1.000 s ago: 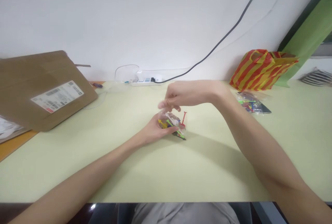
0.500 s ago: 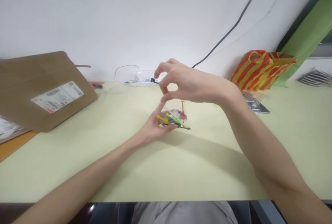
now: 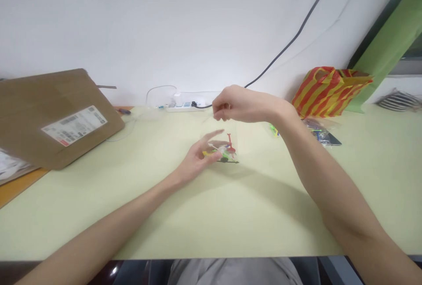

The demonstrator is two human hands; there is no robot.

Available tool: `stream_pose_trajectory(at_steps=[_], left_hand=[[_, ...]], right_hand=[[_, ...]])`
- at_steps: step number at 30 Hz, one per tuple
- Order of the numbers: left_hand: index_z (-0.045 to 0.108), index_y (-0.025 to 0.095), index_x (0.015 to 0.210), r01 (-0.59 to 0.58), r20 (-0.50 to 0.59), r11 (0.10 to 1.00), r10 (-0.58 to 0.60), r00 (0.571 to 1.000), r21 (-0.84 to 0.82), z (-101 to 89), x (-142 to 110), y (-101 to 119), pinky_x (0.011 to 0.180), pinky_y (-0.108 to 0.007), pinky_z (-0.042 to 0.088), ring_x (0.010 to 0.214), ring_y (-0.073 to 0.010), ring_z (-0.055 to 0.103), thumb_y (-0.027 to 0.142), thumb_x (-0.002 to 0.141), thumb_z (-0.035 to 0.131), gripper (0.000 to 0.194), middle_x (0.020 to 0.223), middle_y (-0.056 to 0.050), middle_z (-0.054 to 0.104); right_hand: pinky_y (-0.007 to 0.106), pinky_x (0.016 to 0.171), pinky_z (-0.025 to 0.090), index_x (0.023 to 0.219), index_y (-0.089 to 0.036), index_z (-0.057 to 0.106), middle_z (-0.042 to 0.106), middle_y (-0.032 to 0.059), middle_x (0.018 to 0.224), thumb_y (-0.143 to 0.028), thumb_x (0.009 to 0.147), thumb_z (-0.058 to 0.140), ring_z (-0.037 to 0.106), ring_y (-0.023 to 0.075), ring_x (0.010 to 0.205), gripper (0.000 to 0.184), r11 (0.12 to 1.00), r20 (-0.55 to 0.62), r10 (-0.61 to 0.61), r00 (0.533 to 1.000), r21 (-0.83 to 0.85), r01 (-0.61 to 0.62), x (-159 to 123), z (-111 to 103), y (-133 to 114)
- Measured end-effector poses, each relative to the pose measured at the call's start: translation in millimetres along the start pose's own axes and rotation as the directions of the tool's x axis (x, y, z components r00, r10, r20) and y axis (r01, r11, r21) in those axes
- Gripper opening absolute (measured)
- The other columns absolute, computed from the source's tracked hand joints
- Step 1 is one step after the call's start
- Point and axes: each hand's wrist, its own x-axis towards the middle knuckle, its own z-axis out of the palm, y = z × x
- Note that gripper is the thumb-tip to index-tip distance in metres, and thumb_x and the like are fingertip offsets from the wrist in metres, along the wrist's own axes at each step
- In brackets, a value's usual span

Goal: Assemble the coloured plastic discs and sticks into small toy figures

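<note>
My left hand (image 3: 198,153) curls around a clear plastic bag (image 3: 234,139) just above the table, thumb in front and forefinger stretched out over it. Inside the bag lie several small plastic pieces in white, yellow, green, black and red; a red piece (image 3: 230,142) stands upright at the right. Above and behind the bag is my right hand (image 3: 227,104), bent down at the wrist with its fingers curled together. Whatever those fingertips may pinch is too faint to make out.
A cardboard box (image 3: 62,118) with a label leans at the left. Against the wall lies a power strip (image 3: 184,108). At the right are a striped bag (image 3: 329,93), packets of small coloured parts (image 3: 318,132) and a smaller coloured bundle (image 3: 274,130).
My right hand has moved right and slightly down, away from my left fingertips, and its fingers have curled in. My left forefinger has lowered towards the right over the bag.
</note>
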Motion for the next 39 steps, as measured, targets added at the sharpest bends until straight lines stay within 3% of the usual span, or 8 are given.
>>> stream_pose_trajectory(at_steps=[6,13,18,21,26,32,35,39], left_hand=[[0.074,0.016,0.116,0.032,-0.199,0.997,-0.019,0.98,0.065,-3.4,0.2,-1.7,0.074,-0.03,0.058,0.086,-0.023,0.075,0.056,0.094,0.064,0.046,0.108,-0.011,0.077],[0.075,0.015,0.091,0.043,-0.424,0.997,-0.015,0.906,0.059,-8.0,6.5,-12.1,0.066,-0.029,0.056,0.073,-0.0212,0.073,0.054,0.082,0.079,0.04,0.082,-0.007,0.077],[0.073,0.018,0.106,0.076,-0.339,0.99,-0.032,0.94,0.115,-7.0,4.4,-8.5,0.07,-0.032,0.057,0.082,-0.0245,0.075,0.054,0.088,0.074,0.041,0.096,-0.01,0.079],[0.064,0.022,0.128,0.067,-0.226,0.997,-0.057,0.972,0.036,-4.4,2.7,-1.7,0.079,-0.034,0.059,0.091,-0.026,0.077,0.051,0.092,0.07,0.047,0.111,-0.011,0.078],[0.058,0.025,0.137,0.056,-0.072,0.997,-0.06,0.996,-0.06,0.0,2.4,1.1,0.089,-0.038,0.06,0.106,-0.0287,0.075,0.046,0.091,0.073,0.053,0.125,-0.012,0.074],[0.067,0.02,0.125,0.041,-0.137,0.998,-0.033,0.99,0.056,-3.4,3.2,-6.6,0.086,-0.038,0.059,0.105,-0.031,0.075,0.047,0.091,0.072,0.044,0.115,-0.013,0.077],[0.059,0.018,0.133,0.001,-0.113,0.999,-0.005,0.994,-0.035,-5.7,4.1,-4.7,0.09,-0.041,0.059,0.106,-0.0314,0.075,0.048,0.095,0.067,0.049,0.123,-0.017,0.074],[0.059,0.018,0.131,-0.077,-0.156,0.995,0.066,0.986,-0.065,-8.4,5.9,-0.2,0.095,-0.041,0.056,0.115,-0.032,0.071,0.046,0.095,0.068,0.047,0.131,-0.018,0.07]], right_hand=[[0.029,0.059,0.034,0.073,-0.018,0.067,0.063,0.0005,0.067,-0.014,0.09,0.06,0.051,0.0133,0.061,0.018,0.997,-0.088,-0.06,0.994,0.044,0.064,2.7,0.9,-4.6],[0.028,0.06,0.033,0.088,-0.019,0.07,0.066,0.0008,0.073,-0.028,0.096,0.067,0.055,0.0127,0.064,0.013,0.991,-0.138,-0.032,0.99,0.121,0.049,6.3,7.8,4.8],[0.029,0.058,0.032,0.074,-0.02,0.065,0.067,0.0003,0.076,-0.008,0.085,0.067,0.054,0.0135,0.064,0.016,0.995,-0.095,-0.085,0.992,0.046,0.089,10.5,10.6,15.3],[0.03,0.058,0.032,0.073,-0.02,0.063,0.066,0.0005,0.074,-0.005,0.084,0.064,0.053,0.0145,0.065,0.019,0.993,-0.101,-0.097,0.99,0.061,0.104,12.4,11.3,16.9],[0.03,0.059,0.031,0.069,-0.019,0.062,0.066,0.0023,0.071,-0.006,0.086,0.063,0.052,0.0143,0.062,0.021,0.991,-0.131,-0.067,0.989,0.107,0.081,12.3,12.9,16.3],[0.029,0.057,0.034,0.072,-0.018,0.065,0.069,0.0043,0.073,-0.025,0.097,0.059,0.055,0.0141,0.062,0.027,0.989,-0.049,-0.013,0.999,0.149,0.02,12.1,13.9,19.8],[0.027,0.056,0.034,0.077,-0.018,0.068,0.07,0.0037,0.075,-0.018,0.09,0.066,0.058,0.0145,0.064,0.013,0.991,0.007,-0.034,0.999,0.127,0.033,13.6,15.1,25.1],[0.026,0.057,0.037,0.076,-0.018,0.066,0.069,0.0027,0.075,-0.007,0.083,0.064,0.06,0.0154,0.068,0.013,0.992,0.013,-0.073,0.997,0.105,0.072,17.4,17.9,27.7]])
